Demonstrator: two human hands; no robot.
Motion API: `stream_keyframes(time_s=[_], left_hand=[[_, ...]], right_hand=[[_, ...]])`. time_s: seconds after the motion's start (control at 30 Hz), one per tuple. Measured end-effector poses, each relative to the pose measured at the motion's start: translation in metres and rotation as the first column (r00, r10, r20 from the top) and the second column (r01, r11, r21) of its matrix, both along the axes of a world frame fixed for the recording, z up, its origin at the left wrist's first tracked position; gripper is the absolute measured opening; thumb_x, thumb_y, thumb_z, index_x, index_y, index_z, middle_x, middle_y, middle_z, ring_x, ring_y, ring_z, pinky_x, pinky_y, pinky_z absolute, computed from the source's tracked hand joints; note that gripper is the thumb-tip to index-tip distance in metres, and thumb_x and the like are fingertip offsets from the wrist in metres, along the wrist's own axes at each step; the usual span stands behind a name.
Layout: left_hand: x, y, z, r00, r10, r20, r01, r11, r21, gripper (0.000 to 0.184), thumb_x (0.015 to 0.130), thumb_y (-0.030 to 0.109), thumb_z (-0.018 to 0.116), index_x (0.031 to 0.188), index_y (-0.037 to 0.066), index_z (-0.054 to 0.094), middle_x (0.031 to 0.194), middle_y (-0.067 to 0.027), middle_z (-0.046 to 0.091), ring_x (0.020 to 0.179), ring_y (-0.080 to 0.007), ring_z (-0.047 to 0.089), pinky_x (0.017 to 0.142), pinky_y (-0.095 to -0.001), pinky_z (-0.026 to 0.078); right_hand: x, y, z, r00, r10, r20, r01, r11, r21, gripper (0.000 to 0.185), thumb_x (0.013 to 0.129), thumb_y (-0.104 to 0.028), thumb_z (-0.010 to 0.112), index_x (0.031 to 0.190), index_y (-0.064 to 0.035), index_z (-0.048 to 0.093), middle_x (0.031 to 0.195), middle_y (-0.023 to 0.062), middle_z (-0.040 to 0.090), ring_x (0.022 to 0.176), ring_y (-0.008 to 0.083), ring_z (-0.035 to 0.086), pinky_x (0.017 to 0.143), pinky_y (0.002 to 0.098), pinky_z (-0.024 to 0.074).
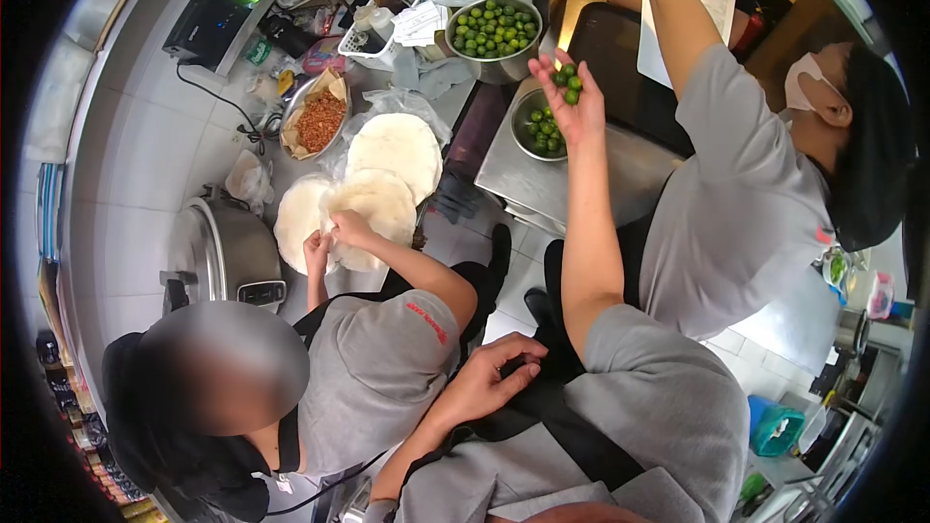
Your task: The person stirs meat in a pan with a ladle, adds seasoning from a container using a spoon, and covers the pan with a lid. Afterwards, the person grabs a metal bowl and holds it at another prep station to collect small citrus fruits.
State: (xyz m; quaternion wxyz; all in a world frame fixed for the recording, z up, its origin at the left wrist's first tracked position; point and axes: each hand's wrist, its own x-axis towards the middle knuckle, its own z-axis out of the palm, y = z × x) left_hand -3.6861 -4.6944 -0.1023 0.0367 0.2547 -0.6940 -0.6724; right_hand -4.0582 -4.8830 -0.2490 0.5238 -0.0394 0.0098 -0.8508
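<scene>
Palm up, my right hand point(573, 108) holds several small green limes point(570, 84) in its loosely curled fingers. It is above a small metal bowl point(518, 143) with more limes in it. A larger metal pot point(491, 65), full of limes, stands just up and left of the hand. My left hand point(499, 378) is near my body, in front of my dark apron, its fingers curled closed with nothing visible in them.
At left, a co-worker's hands point(334, 240) pinch one of several flat dough rounds point(394, 153). A bowl of reddish food point(315, 124) and a metal cooker point(232, 257) are nearby. Another masked co-worker point(746, 194) stands at right, one arm raised. Below the lime bowl is a metal surface point(630, 174).
</scene>
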Motion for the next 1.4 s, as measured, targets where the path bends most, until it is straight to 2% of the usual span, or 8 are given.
stream_keyframes(time_s=[0.23,0.43,0.63,0.93,1.03,1.17,1.3,1.4], left_hand=[[0.001,0.004,0.004,1.000,-0.008,0.009,0.008,0.999,0.035,0.022,0.094,0.002,0.064,0.115,-0.001,0.066,0.109,-0.0110,0.067,0.101,-0.0194,0.066,0.091,-0.0320,0.051],[0.005,0.006,0.002,0.999,-0.031,-0.011,0.031,1.000,0.003,0.023,0.093,0.002,0.064,0.116,-0.002,0.065,0.108,-0.0107,0.067,0.098,-0.0187,0.066,0.090,-0.0316,0.051],[0.008,0.007,-0.001,0.999,-0.026,-0.034,0.026,1.000,-0.011,0.023,0.093,0.003,0.066,0.115,-0.002,0.066,0.107,-0.0103,0.066,0.097,-0.0188,0.065,0.088,-0.0311,0.050],[0.007,0.004,0.003,0.999,-0.001,-0.041,0.001,1.000,0.001,0.022,0.093,0.004,0.066,0.115,-0.001,0.066,0.106,-0.0102,0.067,0.098,-0.0182,0.064,0.089,-0.0318,0.050],[0.008,0.006,-0.001,0.999,0.014,-0.039,-0.014,1.000,-0.008,0.021,0.093,0.004,0.066,0.114,-0.001,0.066,0.106,-0.0098,0.067,0.098,-0.0178,0.064,0.090,-0.0318,0.050],[0.012,0.006,-0.006,0.998,0.036,-0.055,-0.035,0.999,0.026,0.022,0.095,0.004,0.064,0.117,-0.002,0.064,0.107,-0.0110,0.066,0.098,-0.0190,0.064,0.087,-0.0304,0.050],[0.010,0.006,-0.007,0.996,0.065,-0.065,-0.067,0.998,-0.017,0.021,0.096,0.005,0.063,0.115,-0.002,0.065,0.103,-0.0098,0.066,0.097,-0.0174,0.064,0.086,-0.0302,0.050],[0.011,0.009,-0.004,0.994,0.085,-0.074,-0.087,0.996,-0.029,0.020,0.096,0.006,0.064,0.114,-0.002,0.065,0.100,-0.0094,0.067,0.096,-0.0172,0.064,0.085,-0.0305,0.051]], right_hand=[[0.017,0.050,-0.003,0.932,0.025,-0.362,0.127,0.912,0.390,0.035,0.104,-0.019,0.055,0.132,0.0010,0.053,0.111,0.0201,0.066,0.100,0.0376,0.070,0.086,0.0418,0.0625],[0.015,0.059,-0.014,0.782,0.074,-0.619,0.421,0.669,0.612,0.020,0.102,-0.019,0.059,0.115,-0.0048,0.064,0.086,0.0047,0.061,0.062,0.0118,0.057,0.046,0.0250,0.0435],[0.006,0.038,-0.040,0.538,0.154,-0.829,0.720,0.427,0.547,0.031,0.098,-0.032,0.064,0.104,-0.0023,0.071,0.073,0.0039,0.064,0.063,0.0153,0.060,0.059,0.0305,0.0472],[0.005,0.024,-0.026,0.123,0.244,-0.962,0.846,0.481,0.230,0.031,0.098,-0.030,0.062,0.103,-0.0020,0.074,0.093,0.0183,0.074,0.089,0.0297,0.071,0.082,0.0406,0.0526],[-0.005,0.037,-0.027,-0.064,0.346,-0.936,0.956,0.291,0.042,0.033,0.093,-0.026,0.065,0.114,-0.0023,0.072,0.101,0.0236,0.072,0.097,0.0385,0.069,0.087,0.0445,0.0524],[0.004,0.056,-0.082,-0.024,0.489,-0.872,0.965,0.239,0.108,0.045,0.087,-0.021,0.066,0.124,0.0028,0.064,0.104,0.0289,0.069,0.102,0.0444,0.067,0.091,0.0482,0.0511],[0.012,0.056,-0.127,0.311,0.469,-0.826,0.842,0.267,0.469,0.040,0.085,-0.012,0.064,0.120,0.0052,0.063,0.103,0.0306,0.069,0.105,0.0447,0.067,0.095,0.0498,0.0494],[0.013,0.066,-0.113,0.151,0.421,-0.895,0.937,0.228,0.266,0.034,0.085,-0.005,0.061,0.118,0.0044,0.064,0.101,0.0284,0.070,0.094,0.0418,0.071,0.079,0.0487,0.0575]])
